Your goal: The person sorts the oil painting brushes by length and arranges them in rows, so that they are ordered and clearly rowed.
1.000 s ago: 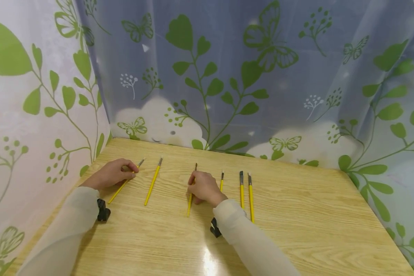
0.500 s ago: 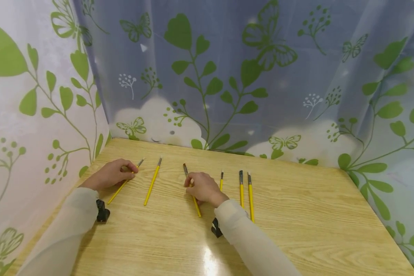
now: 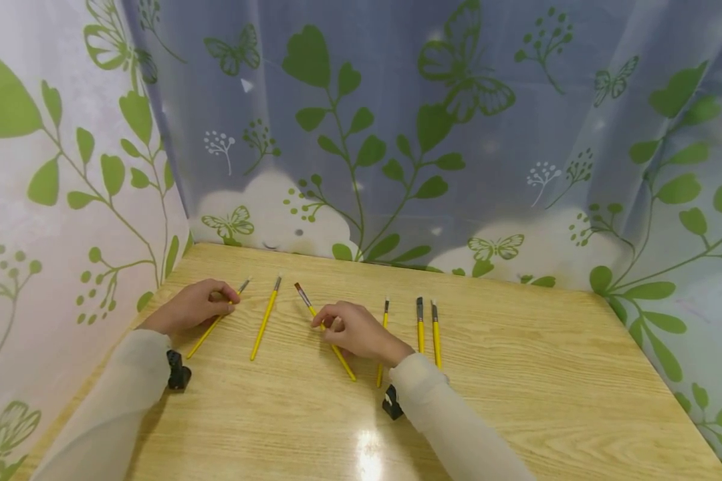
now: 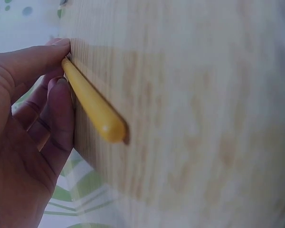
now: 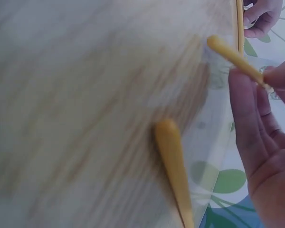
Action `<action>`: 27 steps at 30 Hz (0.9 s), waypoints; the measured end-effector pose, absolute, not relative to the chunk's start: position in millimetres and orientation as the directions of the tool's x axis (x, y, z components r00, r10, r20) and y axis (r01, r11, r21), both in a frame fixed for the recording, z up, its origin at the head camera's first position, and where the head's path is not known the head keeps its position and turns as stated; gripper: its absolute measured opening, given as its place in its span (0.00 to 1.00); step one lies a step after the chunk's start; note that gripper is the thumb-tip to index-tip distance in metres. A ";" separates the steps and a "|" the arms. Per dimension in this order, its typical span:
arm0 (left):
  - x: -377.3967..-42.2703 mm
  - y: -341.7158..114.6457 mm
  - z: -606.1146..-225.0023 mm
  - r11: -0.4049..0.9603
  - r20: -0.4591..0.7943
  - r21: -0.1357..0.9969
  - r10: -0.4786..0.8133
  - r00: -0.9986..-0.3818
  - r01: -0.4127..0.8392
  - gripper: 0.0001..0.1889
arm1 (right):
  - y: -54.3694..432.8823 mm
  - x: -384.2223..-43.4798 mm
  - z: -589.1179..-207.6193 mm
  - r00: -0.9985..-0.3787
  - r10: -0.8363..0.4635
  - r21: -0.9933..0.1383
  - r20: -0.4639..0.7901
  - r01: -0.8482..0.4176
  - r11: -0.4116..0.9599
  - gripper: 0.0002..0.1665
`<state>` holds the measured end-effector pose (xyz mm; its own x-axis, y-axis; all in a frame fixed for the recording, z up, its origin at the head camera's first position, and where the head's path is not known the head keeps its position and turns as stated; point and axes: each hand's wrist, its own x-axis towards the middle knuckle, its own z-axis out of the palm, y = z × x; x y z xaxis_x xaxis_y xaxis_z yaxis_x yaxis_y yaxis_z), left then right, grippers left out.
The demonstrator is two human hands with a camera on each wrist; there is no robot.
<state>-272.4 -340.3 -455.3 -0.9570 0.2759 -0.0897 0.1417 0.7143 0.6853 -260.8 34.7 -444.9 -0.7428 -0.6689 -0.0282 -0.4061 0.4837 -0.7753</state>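
In the head view, my left hand (image 3: pixel 200 304) pinches a thin yellow-handled paintbrush (image 3: pixel 203 339) lying slanted at the table's left. The left wrist view shows its rounded handle end (image 4: pixel 99 114) between thumb and fingers, close over the wood. Near the middle, my right hand (image 3: pixel 361 329) holds another yellow paintbrush (image 3: pixel 344 363) with brown bristles by its handle, tip angled to the far left. In the right wrist view that handle (image 5: pixel 235 58) is between thumb and fingertips, raised off the tabletop. Between the hands lies a third paintbrush (image 3: pixel 265 326).
Right of my right hand lies a thin dark-tipped brush (image 3: pixel 386 315). Beyond it, a wide dark-bristled brush (image 3: pixel 420 329) and a pale-tipped brush (image 3: pixel 436 334) lie side by side, partly behind the sleeve. A leaf-patterned curtain (image 3: pixel 361 133) borders the wooden table (image 3: pixel 547 374).
My right hand has turned its brush, so the bristle end has swung left toward the third brush and the handle end right. My left hand has stayed in place.
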 end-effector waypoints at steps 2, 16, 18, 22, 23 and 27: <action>-272.6 -340.0 -455.8 0.712 -0.097 0.689 0.274 -0.957 0.134 0.12 | 39.1 -259.7 -443.6 -0.738 -0.674 -0.799 -0.027 -0.389 0.459 0.17; -271.7 -343.4 -461.3 0.695 -0.103 0.704 0.305 -0.947 0.147 0.14 | 81.8 -255.2 -433.9 -0.758 -0.646 -0.934 -0.091 -0.161 0.320 0.21; -271.8 -343.5 -461.3 0.693 -0.105 0.706 0.307 -0.946 0.146 0.14 | 90.1 -253.8 -431.7 -0.765 -0.637 -0.937 -0.089 -0.153 0.314 0.22; -271.8 -343.3 -459.8 0.692 -0.110 0.709 0.304 -0.946 0.140 0.14 | 108.0 -250.8 -427.8 -0.775 -0.627 -0.945 -0.077 -0.144 0.293 0.23; -271.8 -343.2 -459.7 0.693 -0.111 0.708 0.304 -0.946 0.140 0.14 | 112.6 -249.8 -427.0 -0.778 -0.624 -0.948 -0.074 -0.140 0.287 0.23; -272.2 -341.8 -459.0 0.691 -0.124 0.713 0.298 -0.947 0.124 0.13 | 130.9 -245.6 -423.3 -0.793 -0.605 -0.951 -0.073 -0.126 0.281 0.25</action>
<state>-272.2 -341.8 -459.0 -0.9467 0.2976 -0.1236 0.1241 0.6905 0.7126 -245.6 130.9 -423.3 -0.7928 -0.6051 -0.0735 -0.1262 0.2809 -0.9514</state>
